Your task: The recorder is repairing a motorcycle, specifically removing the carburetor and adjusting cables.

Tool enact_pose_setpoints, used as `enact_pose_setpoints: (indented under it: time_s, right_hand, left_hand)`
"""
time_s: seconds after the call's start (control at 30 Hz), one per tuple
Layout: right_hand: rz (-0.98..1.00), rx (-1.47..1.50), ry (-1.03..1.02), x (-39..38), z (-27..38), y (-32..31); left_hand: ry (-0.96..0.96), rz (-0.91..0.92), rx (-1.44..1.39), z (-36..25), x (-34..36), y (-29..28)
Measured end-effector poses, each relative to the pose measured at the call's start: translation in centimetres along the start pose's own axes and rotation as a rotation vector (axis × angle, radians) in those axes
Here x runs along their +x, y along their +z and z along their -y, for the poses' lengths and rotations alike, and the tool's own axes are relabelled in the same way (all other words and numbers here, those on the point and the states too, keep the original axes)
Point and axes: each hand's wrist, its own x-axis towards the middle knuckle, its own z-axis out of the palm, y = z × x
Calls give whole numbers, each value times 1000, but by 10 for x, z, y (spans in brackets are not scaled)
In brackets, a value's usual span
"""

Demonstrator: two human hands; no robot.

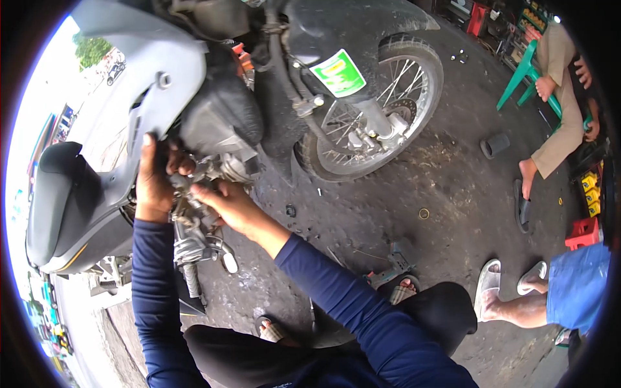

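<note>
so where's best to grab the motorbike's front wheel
Probably by the tyre, along its outer curve, coming from the right: that stretch is bare, while the black mudguard covers its upper left and the fork crosses the spokes.

Strong daylight pours in from far left of the front wheel [405,110], bleaching the street [97,126] there almost to white. Below and right of the wheel, the dark floor [369,213] lies in softer, dimmer shade, with a pale sheen well below-left of it. Left of the wheel, the left hand [153,181] and right hand [238,208] look slightly soft. Farthest from the wheel, fisheye distortion bends shapes toward a black rim.
</note>
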Motion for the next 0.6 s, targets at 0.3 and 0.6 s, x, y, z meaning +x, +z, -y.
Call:
enact_pose_setpoints:
  time_s: [0.3, 0.6]
  right_hand:
    - [105, -387, 75, -18, 6, -80]
    - [-281, -471, 625, -177, 72, -237]
  left_hand:
    - [-93, -19, 587, -3, -21, 9]
    - [-125, -441, 1280, 31, -62, -78]
